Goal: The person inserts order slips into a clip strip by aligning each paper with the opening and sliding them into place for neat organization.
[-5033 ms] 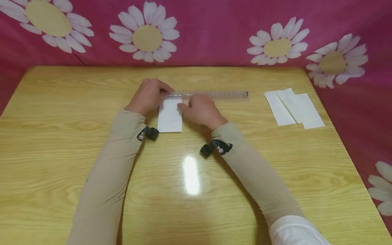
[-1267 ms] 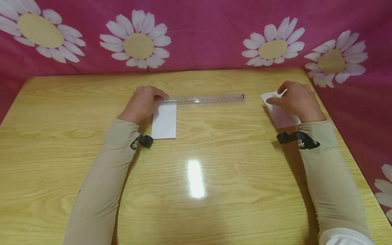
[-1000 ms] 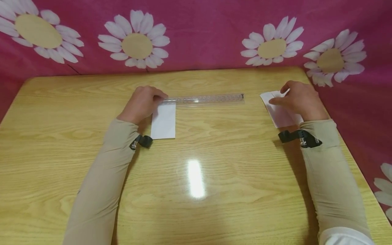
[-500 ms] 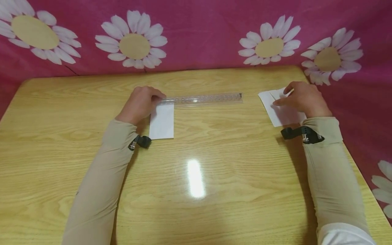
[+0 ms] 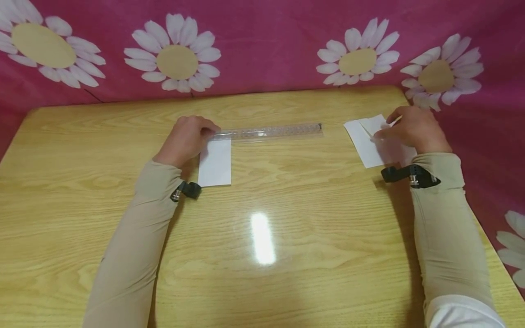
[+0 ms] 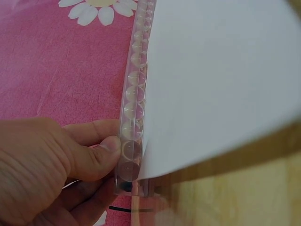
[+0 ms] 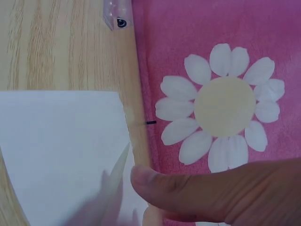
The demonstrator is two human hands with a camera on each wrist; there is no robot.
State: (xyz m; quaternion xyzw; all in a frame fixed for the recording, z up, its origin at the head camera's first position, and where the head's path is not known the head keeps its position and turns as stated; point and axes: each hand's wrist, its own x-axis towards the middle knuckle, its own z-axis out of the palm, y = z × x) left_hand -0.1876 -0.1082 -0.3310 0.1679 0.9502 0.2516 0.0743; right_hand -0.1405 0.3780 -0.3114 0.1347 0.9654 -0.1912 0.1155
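Note:
My left hand (image 5: 184, 139) pinches the left end of a long clear plastic strip (image 5: 279, 132); the left wrist view shows round, bead-like shapes along the strip (image 6: 134, 94). A white rectangular sheet (image 5: 215, 164) lies with its far edge at the strip, and close to the left wrist camera its surface (image 6: 221, 70) fills much of that view. At the far right, several overlapping white sheets (image 5: 362, 146) lie beneath my right hand (image 5: 416, 130). The right thumb (image 7: 155, 181) reaches over their edge, thumb and forefinger apart in the head view. The other right fingers are hidden.
A wood-grain table (image 5: 307, 218) carries everything, its right edge running close to my right forearm. Behind it hangs a pink cloth (image 5: 262, 50) printed with large white daisies. Both wrists wear black camera mounts (image 5: 410, 175), standing low over the table.
My right hand went from near the strip to the sheets at the right, then slid rightward over them, uncovering more paper. My left hand keeps its hold on the strip.

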